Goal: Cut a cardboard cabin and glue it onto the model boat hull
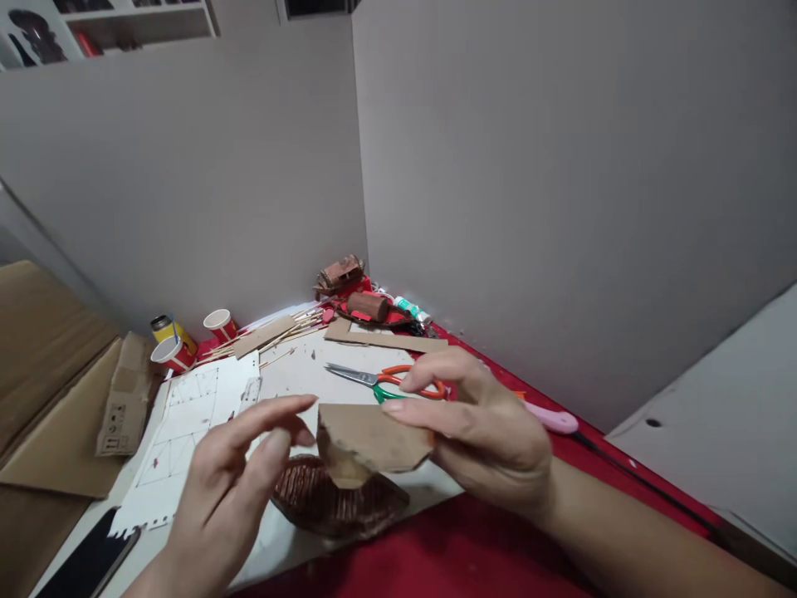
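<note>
A folded piece of brown cardboard [374, 436] with a ragged left edge is pinched at its right end between the thumb and fingers of my right hand [491, 432]. My left hand [230, 473] is just left of the cardboard, fingers bent and apart, with nothing visible in it. Under the cardboard lies a dark brown, ribbed, boat-shaped piece [342, 502], partly covered by it. Behind my right hand rest scissors [367, 378] with orange and green handles, their blades pointing left.
Red paper cups [171, 355], thin wooden sticks [299, 324] and cardboard strips [392, 339] lie toward the back. A sheet with drawings [180, 432], a phone-like black object [87, 561] and a large box [56, 374] are left. A pink glue gun-like tool [554, 418] is right.
</note>
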Tool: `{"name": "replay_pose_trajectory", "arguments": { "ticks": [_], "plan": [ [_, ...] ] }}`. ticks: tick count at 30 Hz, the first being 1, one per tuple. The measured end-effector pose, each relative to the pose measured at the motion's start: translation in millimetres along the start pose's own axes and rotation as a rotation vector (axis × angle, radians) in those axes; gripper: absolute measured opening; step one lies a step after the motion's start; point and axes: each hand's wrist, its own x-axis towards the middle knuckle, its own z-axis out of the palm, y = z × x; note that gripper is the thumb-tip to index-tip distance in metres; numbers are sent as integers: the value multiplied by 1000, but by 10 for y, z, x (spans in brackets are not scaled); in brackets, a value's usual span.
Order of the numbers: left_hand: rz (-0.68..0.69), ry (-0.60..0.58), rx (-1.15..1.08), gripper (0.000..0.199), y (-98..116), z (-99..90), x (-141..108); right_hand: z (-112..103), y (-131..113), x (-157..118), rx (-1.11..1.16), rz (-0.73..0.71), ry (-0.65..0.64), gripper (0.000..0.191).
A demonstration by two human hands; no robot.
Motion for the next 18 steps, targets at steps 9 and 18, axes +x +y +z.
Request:
{"name": "replay_pose_trajectory", "arguments": {
  "ticks": [9,18],
  "plan": [
    [-227,-1,-250,28,156,183,-125,99,-100,92,734,903,-134,21],
    [-283,-264,-340,15,-61,189,-2,266,-96,-40,951,1081,-291,27]
  ]
}}
